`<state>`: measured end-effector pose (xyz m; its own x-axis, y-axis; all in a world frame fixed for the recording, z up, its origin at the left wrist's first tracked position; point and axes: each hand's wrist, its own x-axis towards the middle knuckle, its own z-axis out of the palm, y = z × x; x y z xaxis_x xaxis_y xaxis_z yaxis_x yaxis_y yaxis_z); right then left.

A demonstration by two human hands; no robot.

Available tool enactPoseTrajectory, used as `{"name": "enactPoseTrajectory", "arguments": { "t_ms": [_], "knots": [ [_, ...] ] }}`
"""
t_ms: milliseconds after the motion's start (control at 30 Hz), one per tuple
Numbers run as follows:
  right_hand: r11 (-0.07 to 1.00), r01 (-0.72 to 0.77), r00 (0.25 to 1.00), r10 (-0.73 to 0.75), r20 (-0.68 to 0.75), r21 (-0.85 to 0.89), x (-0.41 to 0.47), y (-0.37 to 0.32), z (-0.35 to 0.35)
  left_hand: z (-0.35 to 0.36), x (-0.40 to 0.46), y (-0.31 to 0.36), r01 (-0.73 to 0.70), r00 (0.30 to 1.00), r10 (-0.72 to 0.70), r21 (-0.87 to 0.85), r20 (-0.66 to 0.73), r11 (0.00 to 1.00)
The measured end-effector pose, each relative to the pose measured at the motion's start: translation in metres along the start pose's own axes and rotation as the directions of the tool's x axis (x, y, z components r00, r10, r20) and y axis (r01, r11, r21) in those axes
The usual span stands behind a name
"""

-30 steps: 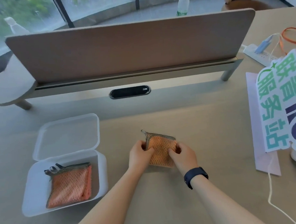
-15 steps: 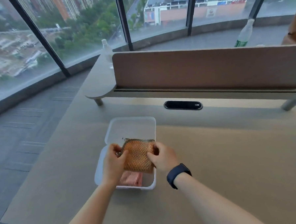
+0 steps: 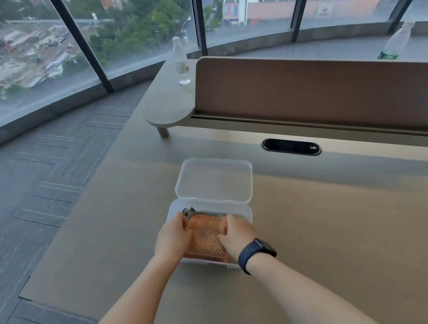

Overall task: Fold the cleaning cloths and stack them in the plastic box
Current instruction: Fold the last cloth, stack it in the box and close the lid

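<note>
A translucent plastic box (image 3: 245,211) stands on the desk with its hinged lid (image 3: 214,180) lying open behind it. Inside the box is a folded orange cleaning cloth (image 3: 205,234) with dark mesh over it. It rests on top of another orange cloth (image 3: 213,258), whose edge shows at the box's near side. My left hand (image 3: 173,235) grips the top cloth's left edge. My right hand (image 3: 234,235), with a dark watch on its wrist, grips the cloth's right edge. Both hands reach down into the box.
A brown divider panel (image 3: 316,92) runs across the back of the desk, with a black cable slot (image 3: 291,146) in front of it. A clear bottle (image 3: 181,62) stands at the far left corner. The desk's left edge (image 3: 85,193) drops to the floor.
Both hands carried the folded cloth left from the desk's middle to above the box, then lowered it into the box onto the other cloth. The view swung left.
</note>
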<state>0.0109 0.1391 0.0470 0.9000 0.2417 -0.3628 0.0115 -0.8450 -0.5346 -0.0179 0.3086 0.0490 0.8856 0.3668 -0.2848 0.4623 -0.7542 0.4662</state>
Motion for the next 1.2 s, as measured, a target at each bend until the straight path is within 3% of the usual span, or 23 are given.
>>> {"name": "enactPoseTrajectory", "arguments": {
  "t_ms": [100, 167, 233, 333, 500, 567, 667, 767, 833, 933, 1033, 1200],
  "knots": [
    [0.986, 0.117, 0.991, -0.124, -0.049, -0.121, -0.001, 0.001, 0.000, 0.002, 0.003, 0.000, -0.123, 0.992, 0.115, 0.216, 0.047, 0.969],
    [0.947, 0.263, 0.957, -0.280, -0.074, -0.183, -0.002, 0.001, -0.001, 0.000, 0.006, 0.000, -0.211, 0.977, 0.208, 0.226, 0.037, 0.951],
    [0.890, 0.356, 0.925, -0.378, -0.024, -0.285, -0.002, 0.002, -0.003, -0.003, 0.011, -0.004, -0.307, 0.951, 0.286, 0.238, 0.118, 0.922],
    [0.836, 0.375, 0.925, -0.366, 0.101, -0.400, 0.003, 0.006, -0.002, -0.008, 0.016, -0.010, -0.409, 0.892, 0.310, 0.296, 0.330, 0.863],
    [0.792, 0.373, 0.927, -0.339, 0.160, -0.483, 0.006, 0.014, 0.010, -0.002, 0.022, -0.014, -0.483, 0.850, 0.340, 0.337, 0.402, 0.809],
    [0.826, 0.381, 0.922, -0.371, 0.109, -0.414, 0.004, 0.015, 0.007, -0.003, 0.022, -0.012, -0.473, 0.859, 0.364, 0.287, 0.359, 0.833],
    [0.930, 0.340, 0.917, -0.361, -0.171, -0.140, 0.005, 0.017, -0.016, -0.017, 0.026, -0.008, -0.408, 0.908, 0.392, 0.097, 0.150, 0.908],
    [0.977, 0.124, 0.926, -0.050, -0.375, 0.176, 0.015, 0.031, -0.046, -0.033, 0.043, -0.007, -0.306, 0.949, 0.300, -0.061, -0.102, 0.950],
    [0.948, -0.041, 0.927, 0.154, -0.343, 0.315, 0.023, 0.041, -0.061, -0.038, 0.059, -0.007, -0.205, 0.968, 0.183, -0.121, -0.170, 0.971],
    [0.880, -0.224, 0.927, 0.325, -0.187, 0.419, 0.033, 0.051, -0.068, -0.041, 0.080, -0.005, -0.105, 0.986, 0.090, -0.105, -0.137, 0.989],
    [0.799, -0.305, 0.923, 0.382, -0.045, 0.519, 0.040, 0.055, -0.063, -0.038, 0.095, -0.002, -0.040, 0.999, 0.038, -0.050, -0.033, 0.998],
    [0.740, -0.330, 0.921, 0.388, 0.029, 0.586, 0.044, 0.050, -0.057, -0.032, 0.105, 0.001, 0.128, 0.991, -0.110, -0.285, 0.079, 0.950]
  ]
}}
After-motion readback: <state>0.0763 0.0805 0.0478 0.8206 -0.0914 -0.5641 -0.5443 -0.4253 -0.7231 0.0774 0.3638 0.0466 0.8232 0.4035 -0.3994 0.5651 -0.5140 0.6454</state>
